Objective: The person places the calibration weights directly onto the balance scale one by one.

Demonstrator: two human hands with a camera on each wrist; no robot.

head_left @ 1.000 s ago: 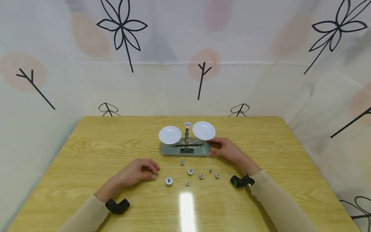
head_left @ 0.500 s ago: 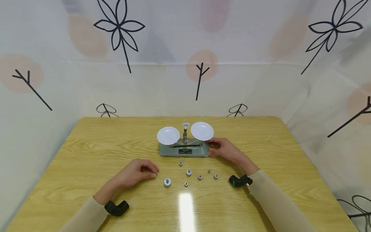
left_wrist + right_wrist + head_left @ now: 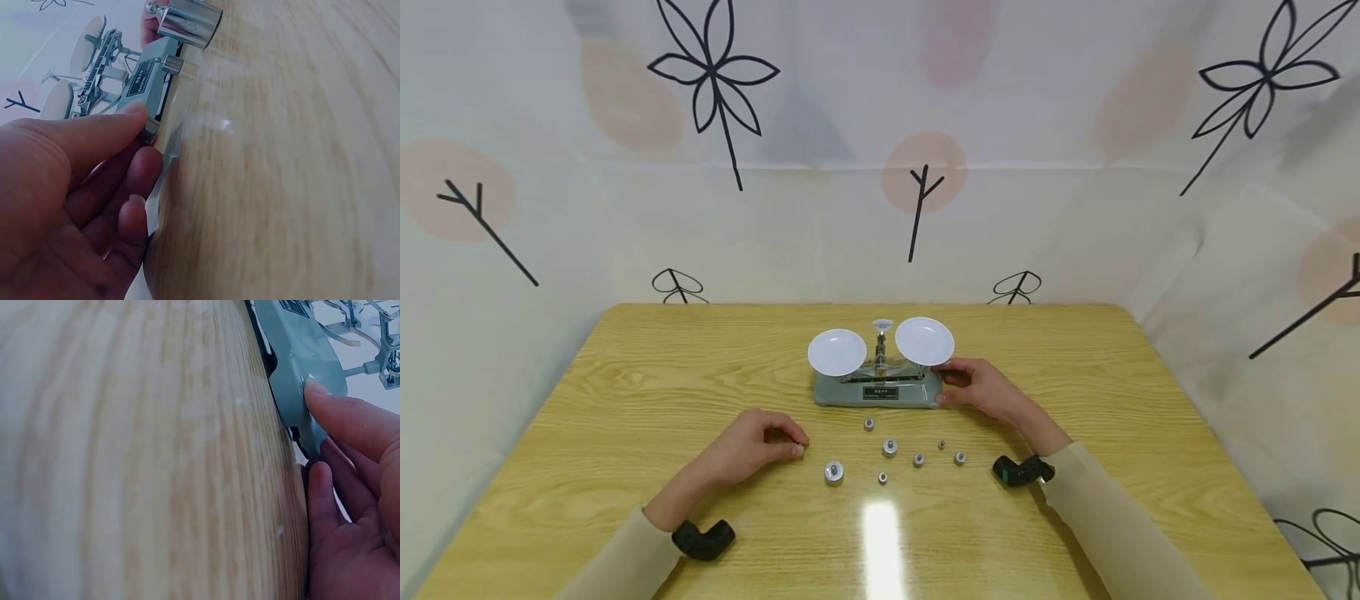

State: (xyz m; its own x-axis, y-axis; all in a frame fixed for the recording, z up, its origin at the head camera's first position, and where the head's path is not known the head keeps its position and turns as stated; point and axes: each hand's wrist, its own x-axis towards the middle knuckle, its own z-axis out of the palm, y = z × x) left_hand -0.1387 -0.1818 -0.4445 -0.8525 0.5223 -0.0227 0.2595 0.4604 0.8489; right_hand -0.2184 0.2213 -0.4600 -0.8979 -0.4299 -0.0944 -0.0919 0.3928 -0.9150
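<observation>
A balance scale [image 3: 878, 392] with a grey-green base and two white pans stands at the middle of the table, its left pan [image 3: 837, 352] lower in view than the right pan [image 3: 925, 341]. My right hand [image 3: 988, 392] grips the right end of the base, the thumb [image 3: 350, 419] on its front and the other fingers behind. Left of the loose weights, my left hand [image 3: 748, 450] is just over the tabletop. Its thumb and fingers pinch a small metal weight [image 3: 150, 130], mostly hidden by the fingertips. Nearest to this hand is the largest weight [image 3: 833, 473].
Several silver knobbed weights stand in front of the scale, among them a medium weight [image 3: 889, 448], a weight close to the base [image 3: 868, 424] and a tiny one [image 3: 942, 445]. The wooden table [image 3: 700, 358] meets a patterned cloth backdrop [image 3: 820, 217] behind.
Both hands stay almost in place. The small weight at my left fingertips shows less in the head view than before. The whole head view has shifted slightly.
</observation>
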